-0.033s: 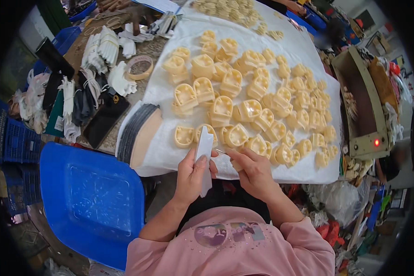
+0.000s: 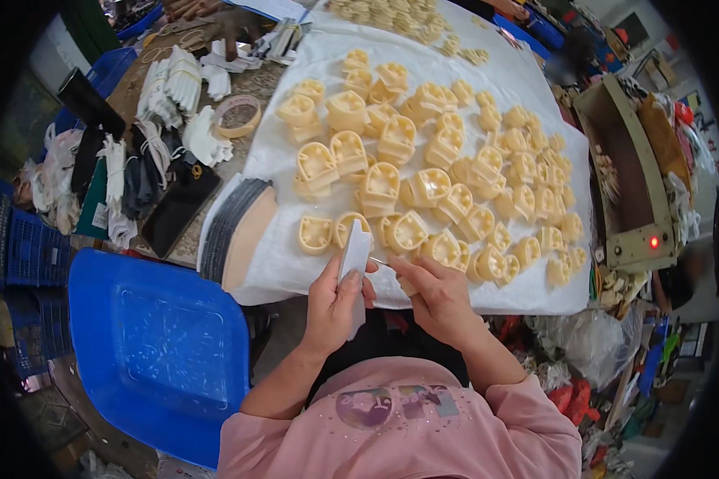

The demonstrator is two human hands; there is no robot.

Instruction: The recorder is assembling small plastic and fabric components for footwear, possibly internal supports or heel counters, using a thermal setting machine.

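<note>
My left hand point(image 2: 335, 307) is closed on a long, narrow white strip point(image 2: 355, 259), held upright at the table's near edge. Whether it is one piece or several together, I cannot tell. My right hand point(image 2: 439, 298) grips a thin tool with a metal tip point(image 2: 380, 262) and a pale handle mostly hidden by the fingers. That tip points toward the strip, close to my left fingers. Just beyond both hands, cream-yellow moulded pieces point(image 2: 408, 231) with rounded hollows stand in rows on a white cloth point(image 2: 287, 279).
Left of the cloth's pieces lies a fanned stack of dark and tan curved sheets point(image 2: 248, 227). A blue tub point(image 2: 164, 343) sits low at the left. Tape point(image 2: 238, 116), white bundles point(image 2: 184, 80) and a black phone-like slab point(image 2: 180, 209) lie beyond it. A metal box with a red light point(image 2: 627, 184) borders the right.
The table and its pieces sit slightly farther left in the view. Both hands keep the same grip and nearly the same place.
</note>
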